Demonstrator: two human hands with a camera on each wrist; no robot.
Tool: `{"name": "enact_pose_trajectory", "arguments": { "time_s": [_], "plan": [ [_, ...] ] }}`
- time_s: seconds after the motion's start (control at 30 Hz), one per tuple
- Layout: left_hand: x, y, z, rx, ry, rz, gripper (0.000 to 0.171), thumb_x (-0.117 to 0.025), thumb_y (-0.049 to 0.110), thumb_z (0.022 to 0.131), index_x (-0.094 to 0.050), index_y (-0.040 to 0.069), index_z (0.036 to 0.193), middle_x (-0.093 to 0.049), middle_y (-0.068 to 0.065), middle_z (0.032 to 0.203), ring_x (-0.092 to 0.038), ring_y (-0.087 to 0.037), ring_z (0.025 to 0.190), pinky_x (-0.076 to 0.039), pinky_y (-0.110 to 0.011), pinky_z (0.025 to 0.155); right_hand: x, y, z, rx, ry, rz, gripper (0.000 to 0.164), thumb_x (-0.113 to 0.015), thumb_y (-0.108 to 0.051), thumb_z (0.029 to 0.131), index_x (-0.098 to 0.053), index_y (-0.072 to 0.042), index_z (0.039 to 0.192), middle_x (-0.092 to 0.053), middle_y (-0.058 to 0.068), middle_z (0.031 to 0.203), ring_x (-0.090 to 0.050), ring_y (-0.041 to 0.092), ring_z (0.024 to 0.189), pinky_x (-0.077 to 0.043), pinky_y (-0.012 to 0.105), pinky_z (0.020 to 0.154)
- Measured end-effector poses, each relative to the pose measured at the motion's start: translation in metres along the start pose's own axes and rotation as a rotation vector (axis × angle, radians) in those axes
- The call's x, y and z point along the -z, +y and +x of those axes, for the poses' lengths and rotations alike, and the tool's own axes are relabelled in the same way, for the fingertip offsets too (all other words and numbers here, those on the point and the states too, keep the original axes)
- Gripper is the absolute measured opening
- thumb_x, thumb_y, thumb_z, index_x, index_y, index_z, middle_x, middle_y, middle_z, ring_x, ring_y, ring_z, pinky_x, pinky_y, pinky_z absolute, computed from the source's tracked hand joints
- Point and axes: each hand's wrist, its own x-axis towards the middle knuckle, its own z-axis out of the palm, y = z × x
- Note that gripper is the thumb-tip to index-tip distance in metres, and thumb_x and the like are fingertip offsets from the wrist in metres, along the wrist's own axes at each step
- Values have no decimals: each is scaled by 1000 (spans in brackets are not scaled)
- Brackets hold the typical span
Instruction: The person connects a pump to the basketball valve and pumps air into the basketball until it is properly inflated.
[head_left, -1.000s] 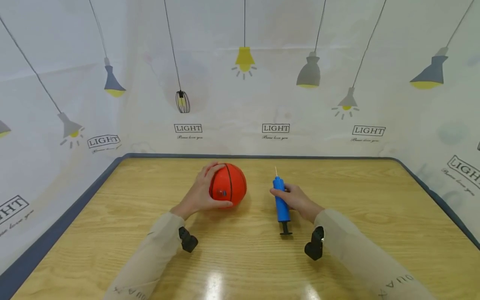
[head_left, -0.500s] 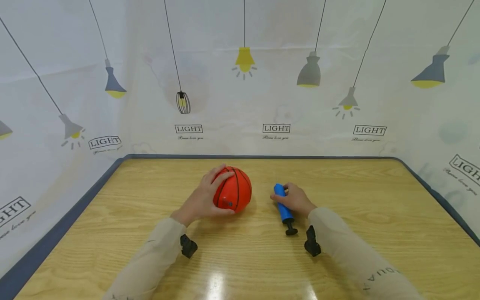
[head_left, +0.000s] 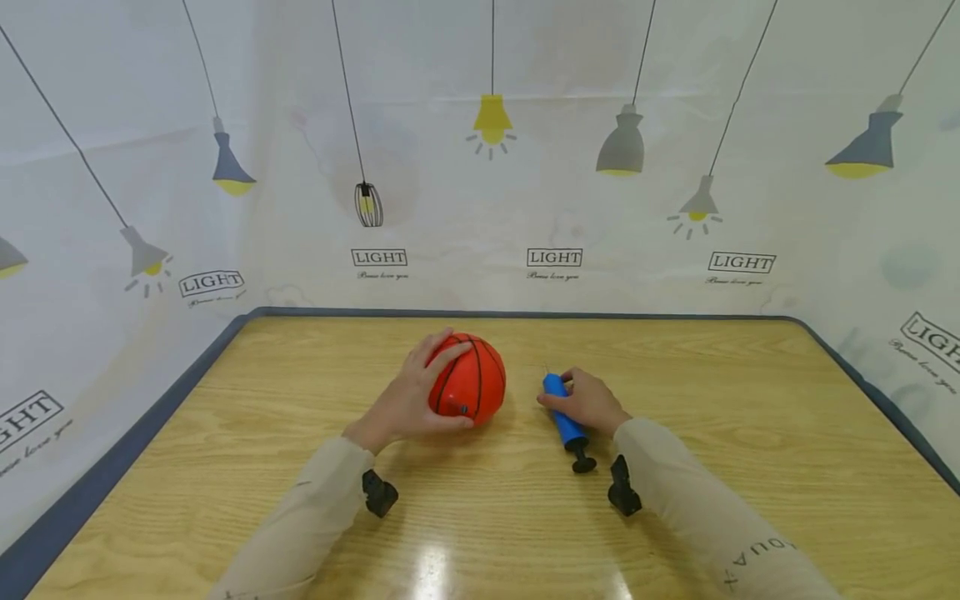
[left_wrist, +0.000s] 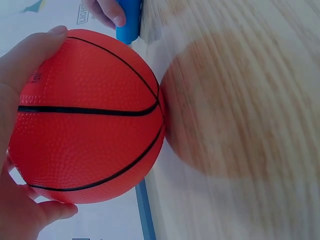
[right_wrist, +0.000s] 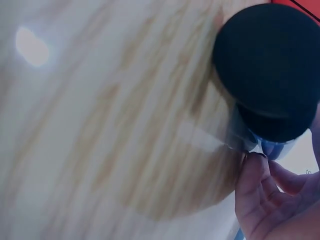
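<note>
A small red basketball [head_left: 472, 379] with black seams rests on the table, its underside meeting the wood in the left wrist view. My left hand [head_left: 412, 392] grips the ball from the left, thumb low on the near side and fingers over the top. To the right of the ball, my right hand [head_left: 588, 402] holds a blue hand pump [head_left: 561, 408] round its barrel. The pump's thin needle points away from me, and its black handle [head_left: 583, 463] points towards me. In the right wrist view that round black handle end [right_wrist: 265, 70] covers most of the barrel.
The wood-grain table [head_left: 480, 517] has a dark blue edge [head_left: 525, 314]. Behind it and along both sides hangs a white sheet [head_left: 450, 192] printed with lamps. A black wrist camera [head_left: 379, 493] sits on the left sleeve, another wrist camera [head_left: 624, 487] on the right.
The ball has turned and shifted slightly right and nearer in my left hand. The pump has come down nearer me and tilted, its needle end swinging left, still in my right hand.
</note>
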Motion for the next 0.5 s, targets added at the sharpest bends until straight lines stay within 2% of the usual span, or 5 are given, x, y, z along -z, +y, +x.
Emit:
{"name": "enact_pose_trajectory", "arguments": {
  "time_s": [0.2, 0.5],
  "plan": [
    [-3, 3, 5, -7, 3, 15, 84, -73, 44, 63, -32, 23, 133, -18, -4, 142, -18, -34, 128, -44, -47, 82, 3, -1, -2, -13, 6, -16, 66, -59, -44, 79, -45, 6, 120, -57, 19, 107, -57, 25, 87, -47, 38, 74],
    [-6, 10, 11, -6, 7, 25, 80, -72, 44, 65, -35, 22, 133, -21, -4, 142, -19, -31, 128, -45, -45, 80, 10, 1, -6, -61, 18, -22, 69, -58, -48, 78, -44, 3, 123, -56, 14, 102, -54, 21, 80, -46, 35, 69]
  ]
}}
